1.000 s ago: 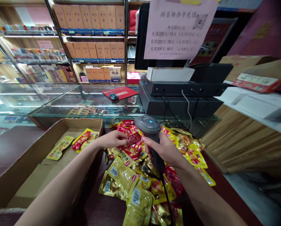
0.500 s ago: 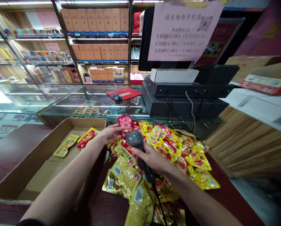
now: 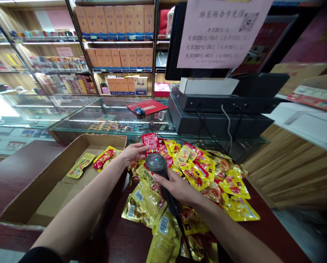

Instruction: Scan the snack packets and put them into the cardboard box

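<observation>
My left hand (image 3: 136, 153) pinches a red snack packet (image 3: 150, 142) by its left edge, its printed side facing me. In my right hand (image 3: 177, 184) is a black barcode scanner (image 3: 156, 164), gripped round the handle with its head close below the red packet. Its cord runs down toward the front edge. Under and around both hands spreads a pile of yellow, gold and red snack packets (image 3: 198, 171). Barcodes show on several gold packets (image 3: 163, 233) at the front.
A shallow cardboard box (image 3: 53, 197) on the left holds a few packets (image 3: 81, 166). Behind the pile stand a glass counter (image 3: 114, 113), a mouse (image 3: 139, 111) on a red mat, and a black monitor and cash-register unit (image 3: 207, 120). Shelves of boxed goods (image 3: 119, 58) line the back.
The whole view has shifted slightly, so things appear a little further right. Both hands keep their holds; the scanner head has come slightly left and lower relative to the red packet.
</observation>
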Available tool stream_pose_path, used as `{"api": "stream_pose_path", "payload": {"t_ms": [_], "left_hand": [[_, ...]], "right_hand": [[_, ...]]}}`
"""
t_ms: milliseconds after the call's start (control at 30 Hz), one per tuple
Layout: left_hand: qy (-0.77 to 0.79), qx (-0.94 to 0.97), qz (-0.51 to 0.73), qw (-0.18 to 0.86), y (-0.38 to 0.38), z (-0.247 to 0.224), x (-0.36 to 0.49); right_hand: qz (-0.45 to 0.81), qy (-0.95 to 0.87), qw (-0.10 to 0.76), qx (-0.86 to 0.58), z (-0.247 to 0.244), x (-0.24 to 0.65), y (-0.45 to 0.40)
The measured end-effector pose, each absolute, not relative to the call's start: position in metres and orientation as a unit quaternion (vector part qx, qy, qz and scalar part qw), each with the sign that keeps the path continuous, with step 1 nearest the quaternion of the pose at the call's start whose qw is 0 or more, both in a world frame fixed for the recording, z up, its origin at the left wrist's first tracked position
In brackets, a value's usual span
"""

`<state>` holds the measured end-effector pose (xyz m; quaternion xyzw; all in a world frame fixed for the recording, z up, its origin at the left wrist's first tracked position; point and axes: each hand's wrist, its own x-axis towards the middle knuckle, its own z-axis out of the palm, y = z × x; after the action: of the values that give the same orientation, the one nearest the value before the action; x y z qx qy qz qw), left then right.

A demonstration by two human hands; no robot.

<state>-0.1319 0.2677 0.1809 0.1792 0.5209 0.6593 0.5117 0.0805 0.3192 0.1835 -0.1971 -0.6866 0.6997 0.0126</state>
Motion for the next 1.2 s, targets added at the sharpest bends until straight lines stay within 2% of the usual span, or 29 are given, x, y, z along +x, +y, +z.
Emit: {"api": "stream_pose_path", "payload": {"t_ms": [833, 1033, 1200], "left_hand": [[0.516, 0.195, 0.672, 0.494, 0.2664, 0.1824, -0.1337], [0.521, 0.182, 0.670, 0.496, 0.2666, 0.1840, -0.1320], [0.516, 0.188, 0.671, 0.498, 0.2668, 0.1822, -0.1332]], "right_hand": [[0.658, -0.730, 0.057, -0.178, 0.1878, 0.0812, 0.3219], [0.684, -0.704, 0.030, -0.190, 0.1850, 0.0818, 0.3213], [0.666, -0.721, 0.050, -0.182, 0.1858, 0.0811, 0.3214]]}}
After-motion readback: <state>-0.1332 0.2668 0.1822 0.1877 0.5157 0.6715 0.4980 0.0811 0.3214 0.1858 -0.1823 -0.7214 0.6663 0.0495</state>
